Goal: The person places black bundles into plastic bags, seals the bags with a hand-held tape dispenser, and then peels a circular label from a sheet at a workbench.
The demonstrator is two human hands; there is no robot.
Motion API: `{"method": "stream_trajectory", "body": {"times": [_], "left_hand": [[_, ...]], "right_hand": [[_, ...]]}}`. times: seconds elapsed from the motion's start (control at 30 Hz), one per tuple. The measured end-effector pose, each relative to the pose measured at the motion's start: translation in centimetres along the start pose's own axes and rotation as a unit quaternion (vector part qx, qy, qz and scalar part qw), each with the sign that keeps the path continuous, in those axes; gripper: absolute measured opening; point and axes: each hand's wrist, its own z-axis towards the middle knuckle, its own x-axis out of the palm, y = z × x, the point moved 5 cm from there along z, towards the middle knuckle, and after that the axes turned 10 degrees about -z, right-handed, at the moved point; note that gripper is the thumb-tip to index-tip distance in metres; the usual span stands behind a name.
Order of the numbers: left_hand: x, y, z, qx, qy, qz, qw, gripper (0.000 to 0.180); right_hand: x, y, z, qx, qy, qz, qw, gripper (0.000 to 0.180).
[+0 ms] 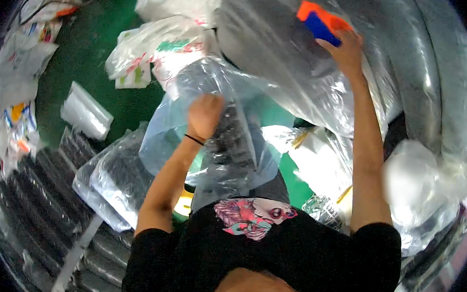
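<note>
My left hand [205, 115] is closed in a fist at the clear, bluish plastic bag [166, 141] spread over my lap, its fingertips turned out of sight. Through the film of the bag shows a long dark item [233, 140] under crinkled plastic. Farther out to the right, my right hand [346, 49] grips an orange-and-blue handheld object [322, 24]; its exact kind is not clear. That hand is raised over a large grey, plastic-wrapped bundle [277, 45].
White printed plastic bags [164, 47] lie ahead on the green floor [97, 31]. Dark wrapped packs [113, 175] and ribbed black rolls [37, 196] sit at the left. Thick grey wrapped rolls [431, 68] curve along the right, near crumpled clear plastic [419, 188].
</note>
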Motion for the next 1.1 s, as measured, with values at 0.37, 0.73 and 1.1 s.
{"method": "stream_trajectory", "body": {"times": [0.37, 0.73, 1.1], "left_hand": [[7.4, -1.8, -4.8, 0.108, 0.029, 0.071, 0.991, 0.018], [-7.5, 4.6, 3.6, 0.061, -0.194, 0.006, 0.979, 0.022], [-4.3, -6.7, -10.0, -0.040, 0.193, -0.106, 0.975, 0.054]], "right_hand": [[6.8, 28.7, -3.2, 0.358, 0.154, 0.609, 0.690, 0.048], [7.5, 30.2, -25.5, 0.363, 0.264, 0.348, 0.823, 0.066], [-6.0, 24.0, -15.6, 0.359, 0.275, 0.519, 0.726, 0.052]]}}
